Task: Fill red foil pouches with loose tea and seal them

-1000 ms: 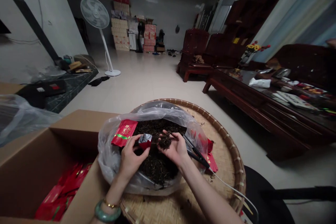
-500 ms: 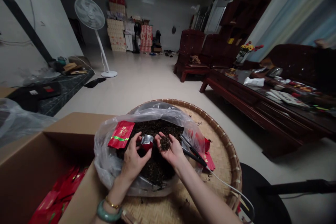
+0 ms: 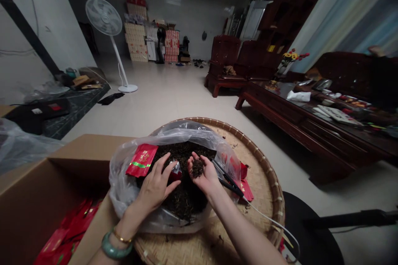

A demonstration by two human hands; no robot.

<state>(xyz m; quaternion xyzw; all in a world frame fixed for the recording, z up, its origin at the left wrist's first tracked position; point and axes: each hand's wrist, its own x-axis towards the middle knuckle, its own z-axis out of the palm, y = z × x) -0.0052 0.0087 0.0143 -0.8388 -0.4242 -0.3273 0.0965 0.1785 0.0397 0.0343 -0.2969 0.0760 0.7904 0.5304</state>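
A clear plastic bag (image 3: 121, 192) of dark loose tea leaves (image 3: 183, 207) sits before me on a round woven bamboo tray (image 3: 251, 227). My left hand (image 3: 155, 184) is over the leaves, its fingers and thumb spread. Beyond them, partly hidden, is a small red pouch with a silver inside (image 3: 175, 168); I cannot tell whether my fingers touch it. My right hand (image 3: 205, 176), palm up and cupped, holds a small heap of tea leaves (image 3: 197, 167). A red printed tea packet (image 3: 141, 160) lies on the bag's left side.
A black bag sealer (image 3: 228, 180) with a white cord leans at the bag's right, near red packets (image 3: 247, 190). To the left, an open cardboard box (image 3: 93, 149) holds several red packets (image 3: 66, 232). A white fan (image 3: 104, 16) stands beyond; a dark wooden table (image 3: 298, 124) is at right.
My left fingers have spread and moved over the small pouch, covering more of it. My right hand stays cupped with the tea leaves. The view has shifted slightly.
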